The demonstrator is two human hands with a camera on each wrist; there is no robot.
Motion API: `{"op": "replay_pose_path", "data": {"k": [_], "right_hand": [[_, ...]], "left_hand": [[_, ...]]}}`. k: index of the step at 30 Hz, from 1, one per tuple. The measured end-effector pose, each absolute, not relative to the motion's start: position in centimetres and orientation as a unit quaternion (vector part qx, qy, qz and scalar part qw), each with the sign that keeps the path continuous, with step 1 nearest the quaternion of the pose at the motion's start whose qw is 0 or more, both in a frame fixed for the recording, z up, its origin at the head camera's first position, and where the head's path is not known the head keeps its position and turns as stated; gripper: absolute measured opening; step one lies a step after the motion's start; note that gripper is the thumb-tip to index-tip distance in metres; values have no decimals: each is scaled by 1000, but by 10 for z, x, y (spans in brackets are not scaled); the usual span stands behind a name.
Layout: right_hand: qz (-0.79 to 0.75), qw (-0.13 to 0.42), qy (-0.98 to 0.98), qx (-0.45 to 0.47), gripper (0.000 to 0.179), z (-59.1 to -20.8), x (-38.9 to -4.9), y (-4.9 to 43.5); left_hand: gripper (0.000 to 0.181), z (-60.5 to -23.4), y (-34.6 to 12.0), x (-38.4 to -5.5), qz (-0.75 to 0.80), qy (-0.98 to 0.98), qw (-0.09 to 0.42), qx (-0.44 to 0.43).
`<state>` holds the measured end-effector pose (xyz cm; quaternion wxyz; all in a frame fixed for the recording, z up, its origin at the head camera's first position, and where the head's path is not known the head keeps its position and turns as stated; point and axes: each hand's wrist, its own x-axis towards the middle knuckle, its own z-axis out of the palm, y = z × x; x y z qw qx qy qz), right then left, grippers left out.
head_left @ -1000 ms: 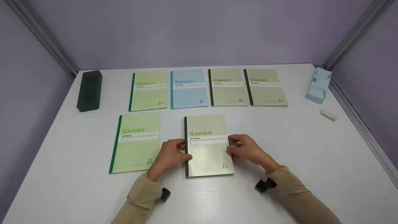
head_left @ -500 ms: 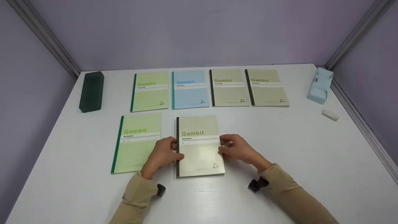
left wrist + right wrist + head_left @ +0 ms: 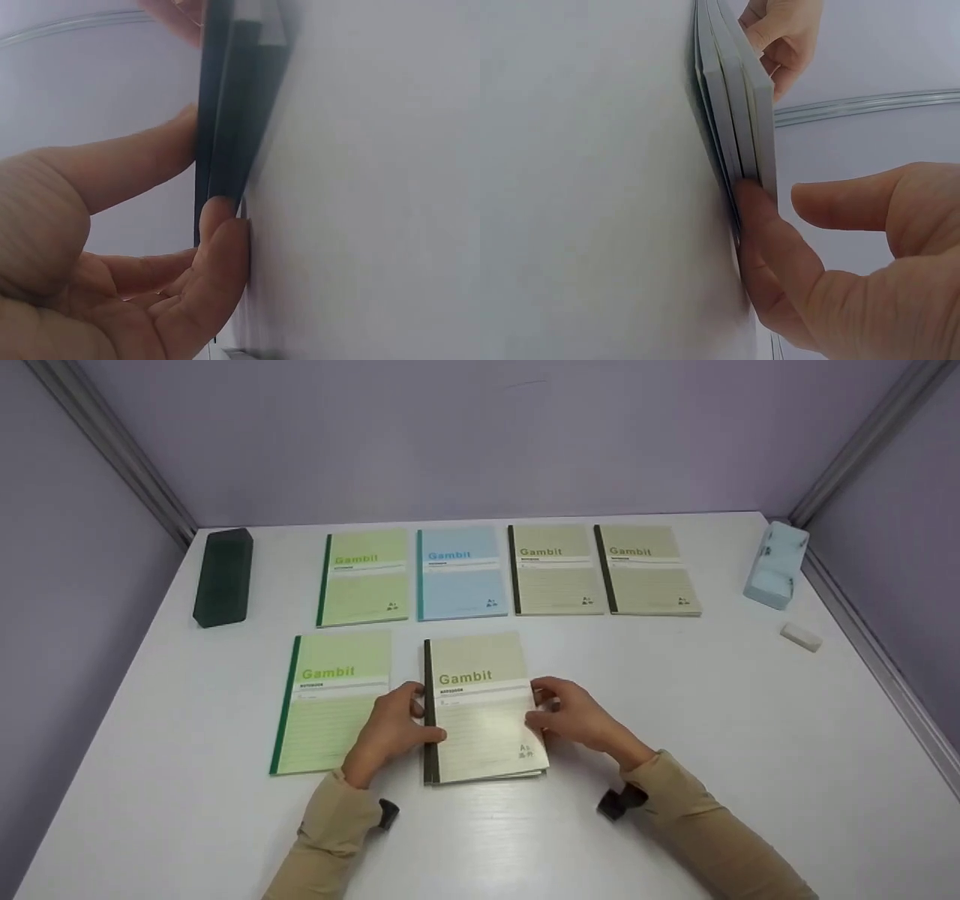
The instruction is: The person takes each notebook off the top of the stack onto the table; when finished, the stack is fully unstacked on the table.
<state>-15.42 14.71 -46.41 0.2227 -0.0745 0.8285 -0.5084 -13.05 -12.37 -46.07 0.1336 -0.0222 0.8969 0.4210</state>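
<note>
In the head view, a beige Gambit notebook (image 3: 484, 735) with a dark spine tops a small stack between my hands. Lower notebooks peek out at its spine and bottom edge, slightly out of line. My left hand (image 3: 394, 727) holds the spine side, thumb on the cover and fingers low at the edge. Dark spines (image 3: 236, 112) lie between thumb and fingers in the left wrist view. At the opposite side my right hand (image 3: 574, 714) grips the stack, curled fingers against the page edges (image 3: 742, 127) and thumb by the top cover. The right wrist view shows several layers, fanned apart a little.
A green notebook (image 3: 334, 720) lies left of the stack, partly behind my left hand. Behind are a green (image 3: 364, 592), a blue (image 3: 461, 589) and two beige notebooks (image 3: 556, 585). A dark green case (image 3: 223, 577), light blue case (image 3: 776, 566) and white eraser (image 3: 801, 637) lie outward.
Both hands have shifted the stack left, towards the green notebook. The top notebook now sits a little askew, so lower ones show at the spine and bottom edge.
</note>
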Motion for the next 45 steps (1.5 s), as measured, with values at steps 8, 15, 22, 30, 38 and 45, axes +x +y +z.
{"op": "replay_pose_path", "data": {"k": [8, 15, 22, 30, 38, 45], "right_hand": [[-532, 241, 806, -99, 67, -464, -154, 156], [-568, 289, 752, -170, 46, -465, -155, 167], [-582, 296, 738, -167, 41, -464, -157, 169], [-553, 275, 766, -180, 45, -461, -159, 172], [-550, 274, 767, -184, 49, -459, -161, 171], [-526, 268, 776, -222, 57, -458, -162, 176]], "left_hand": [[75, -464, -120, -129, 419, 900, 116, -15], [77, -461, -121, -130, 412, 903, 120, -8], [72, -459, -125, -130, 410, 901, 140, 7], [67, -458, -128, -130, 433, 888, 152, 4], [68, -458, -128, -132, 435, 887, 154, -1], [69, -458, -130, -132, 437, 885, 160, 10]]}}
